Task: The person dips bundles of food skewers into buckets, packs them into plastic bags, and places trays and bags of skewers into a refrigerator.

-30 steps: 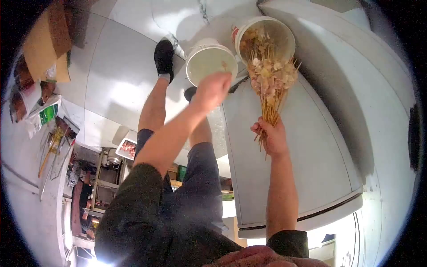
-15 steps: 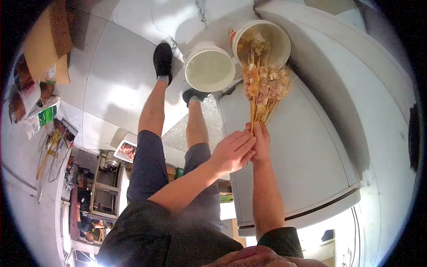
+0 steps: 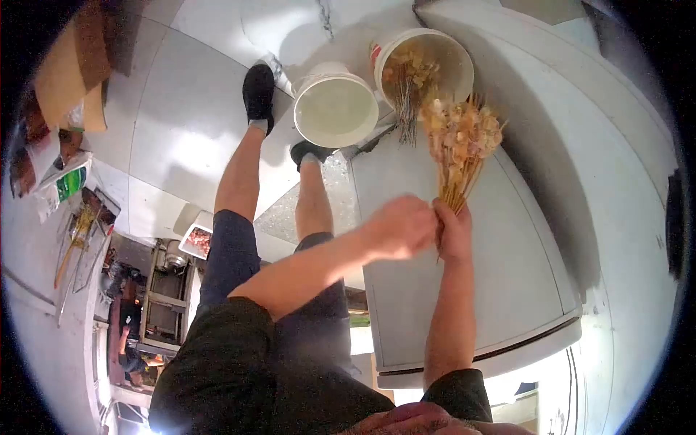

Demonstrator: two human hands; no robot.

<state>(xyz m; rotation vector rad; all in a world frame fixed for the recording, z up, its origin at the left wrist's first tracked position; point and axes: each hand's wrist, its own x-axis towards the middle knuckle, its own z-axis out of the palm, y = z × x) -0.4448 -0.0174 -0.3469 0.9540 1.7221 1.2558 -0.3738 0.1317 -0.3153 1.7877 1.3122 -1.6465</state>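
My right hand (image 3: 454,230) is closed round the lower sticks of a bundle of meat skewers (image 3: 464,138). The pale, yellowish pieces fan out at the far end of the sticks. Against the stick ends, just left of it, my left hand (image 3: 401,226) is curled like a fist and slightly blurred; whatever lies between its fingers is hidden. Beyond the bundle a white bucket (image 3: 467,65) lies tilted towards me. More skewers (image 3: 413,76) are inside it, their thin sticks poking out over the rim.
A second white bucket (image 3: 297,119) with cloudy liquid stands near my feet. Below my hands is a broad white panel (image 3: 507,275). A white tray of red pieces (image 3: 197,241) sits by my leg. Cardboard (image 3: 72,80) and a person (image 3: 132,355) are at left.
My right hand and the bundle have shifted right, away from the bucket mouth. Sticks of the skewers in the bucket now show. My left hand has moved right alongside and is curled.
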